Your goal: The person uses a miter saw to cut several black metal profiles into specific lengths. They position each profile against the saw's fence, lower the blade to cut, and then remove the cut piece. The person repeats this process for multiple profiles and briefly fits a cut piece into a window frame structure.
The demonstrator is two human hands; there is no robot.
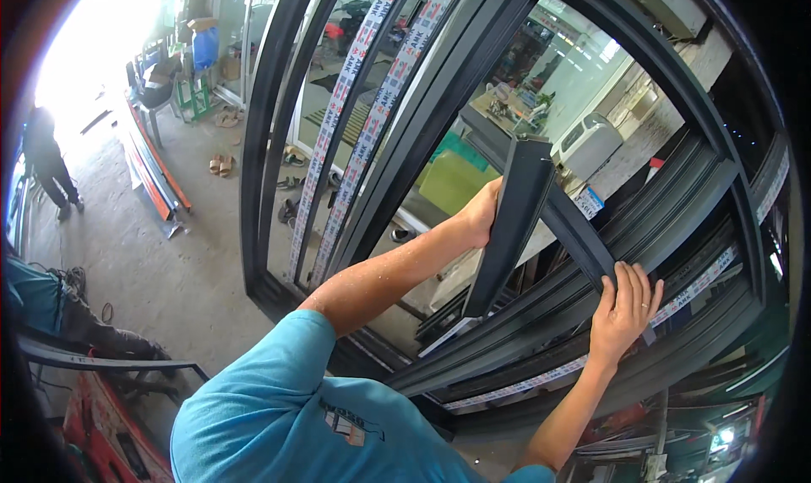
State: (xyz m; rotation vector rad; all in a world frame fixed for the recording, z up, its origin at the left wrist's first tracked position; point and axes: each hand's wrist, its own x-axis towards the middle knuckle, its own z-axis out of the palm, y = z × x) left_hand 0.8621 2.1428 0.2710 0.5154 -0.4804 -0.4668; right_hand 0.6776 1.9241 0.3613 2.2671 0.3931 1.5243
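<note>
A large dark grey window frame [414,111] stands in front of me. My left hand [481,212] is closed around the side of a short, dark metal profile [514,229], held upright and slightly tilted; its fingers are partly hidden behind the piece. A longer dark bar [579,234] runs diagonally behind that profile. Over this bar's lower right part lies my right hand [625,305], thumb on one side and fingers on the other, a ring on one finger. Below that hand are the frame's grooved bottom rails [676,204].
Printed protective tape [359,103] covers some frame members. On the left, orange-edged profiles [152,162] lie on the concrete floor [118,255], near sandals [221,165] and a chair [154,98]. A person [51,158] stands far left; another person's blue sleeve [34,293] shows nearer.
</note>
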